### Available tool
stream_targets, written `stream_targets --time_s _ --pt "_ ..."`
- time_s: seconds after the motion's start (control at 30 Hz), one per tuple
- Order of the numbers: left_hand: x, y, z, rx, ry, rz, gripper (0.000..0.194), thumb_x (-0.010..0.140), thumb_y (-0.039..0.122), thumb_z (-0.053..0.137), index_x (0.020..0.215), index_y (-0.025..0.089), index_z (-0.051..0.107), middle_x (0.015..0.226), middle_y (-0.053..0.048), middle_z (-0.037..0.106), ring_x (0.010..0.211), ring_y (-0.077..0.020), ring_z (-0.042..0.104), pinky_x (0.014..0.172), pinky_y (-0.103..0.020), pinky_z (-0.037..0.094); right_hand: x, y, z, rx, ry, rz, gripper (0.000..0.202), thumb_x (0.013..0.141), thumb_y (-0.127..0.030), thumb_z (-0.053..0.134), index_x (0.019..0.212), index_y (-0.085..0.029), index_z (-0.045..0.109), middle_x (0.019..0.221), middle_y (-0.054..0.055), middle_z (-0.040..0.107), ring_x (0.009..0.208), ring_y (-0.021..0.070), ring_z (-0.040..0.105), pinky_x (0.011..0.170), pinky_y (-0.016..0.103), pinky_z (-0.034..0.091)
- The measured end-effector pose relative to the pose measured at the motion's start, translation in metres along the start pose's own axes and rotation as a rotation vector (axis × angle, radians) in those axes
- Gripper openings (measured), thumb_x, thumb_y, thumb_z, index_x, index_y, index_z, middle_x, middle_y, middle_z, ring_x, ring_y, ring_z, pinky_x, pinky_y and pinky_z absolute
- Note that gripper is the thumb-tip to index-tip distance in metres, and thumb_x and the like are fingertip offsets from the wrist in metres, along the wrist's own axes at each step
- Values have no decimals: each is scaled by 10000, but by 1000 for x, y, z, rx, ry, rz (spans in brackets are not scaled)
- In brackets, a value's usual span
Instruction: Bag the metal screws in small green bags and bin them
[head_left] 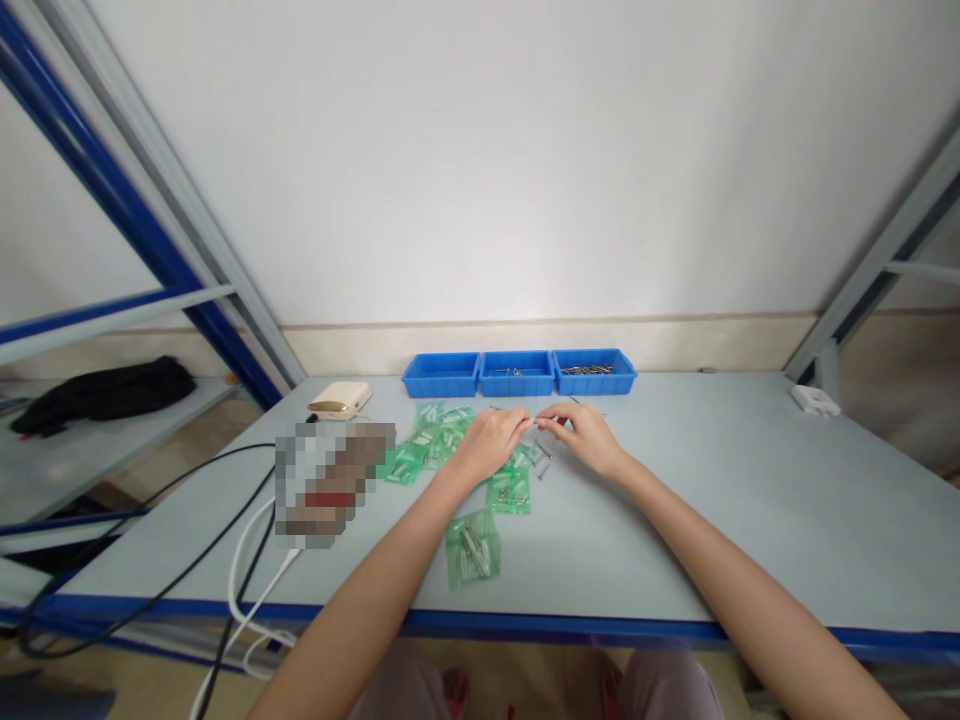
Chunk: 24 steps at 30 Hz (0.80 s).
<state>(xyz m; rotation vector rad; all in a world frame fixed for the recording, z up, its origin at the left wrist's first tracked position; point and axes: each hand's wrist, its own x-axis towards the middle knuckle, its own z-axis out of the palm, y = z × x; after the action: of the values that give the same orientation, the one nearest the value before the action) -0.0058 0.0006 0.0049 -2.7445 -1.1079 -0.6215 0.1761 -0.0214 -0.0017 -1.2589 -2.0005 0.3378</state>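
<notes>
My left hand [491,440] and my right hand [586,437] meet fingertip to fingertip over the middle of the table. Both are closed in a pinch around something small and thin, too small to make out. Beneath and left of them lie several green plastic bags [433,430] with pale and metal pieces inside. One green bag [473,550] lies nearer the front edge, holding screws and pale plugs. Loose screws [544,452] rest just below my right fingers. Behind, three blue bins stand in a row; the right bin [595,386] holds many screws, the middle bin [516,387] a few.
The left blue bin [441,385] stands beside the others against the wall. A cream-coloured box [340,399] and a blurred-out object [330,485] lie at left, with black and white cables [238,565] over the table edge. A white device [815,401] sits far right.
</notes>
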Motion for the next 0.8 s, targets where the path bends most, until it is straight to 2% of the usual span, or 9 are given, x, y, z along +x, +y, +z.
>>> stream_targets --time_s 0.1,0.23,0.43,0.67,0.8 --pt "0 0 1 1 1 -12 311 935 284 274 818 163 535 733 -42 617 708 -180 582 645 -267 394 -1 -1 1 -36 -19 -17 200 841 -301 507 923 -215 669 894 27 691 661 138 583 648 253 406" --pt "0 2 0 -40 -14 -27 316 933 291 278 808 166 541 720 -36 609 705 -174 577 651 -261 390 -2 -1 1 -62 -61 -34 162 830 -294 531 885 -215 662 851 5 686 623 120 560 642 241 398" --pt "0 1 -1 -131 -29 -27 261 926 328 312 968 171 516 743 -21 617 702 -163 575 638 -243 379 -1 2 1 -75 -47 -36 241 868 -342 463 879 -209 663 844 22 682 618 126 538 622 242 375" --pt "1 -2 2 -75 -33 -27 340 922 311 301 746 166 553 695 -32 604 686 -161 564 632 -243 364 -1 3 3 -27 -98 -19 223 853 -342 490 904 -208 661 815 15 681 606 120 532 627 234 372" --pt "0 -1 1 -130 -3 -66 270 912 346 340 966 167 535 730 -18 615 699 -160 570 641 -242 376 -1 1 2 12 -126 -17 256 871 -352 458 887 -198 661 782 16 677 591 116 538 614 226 368"
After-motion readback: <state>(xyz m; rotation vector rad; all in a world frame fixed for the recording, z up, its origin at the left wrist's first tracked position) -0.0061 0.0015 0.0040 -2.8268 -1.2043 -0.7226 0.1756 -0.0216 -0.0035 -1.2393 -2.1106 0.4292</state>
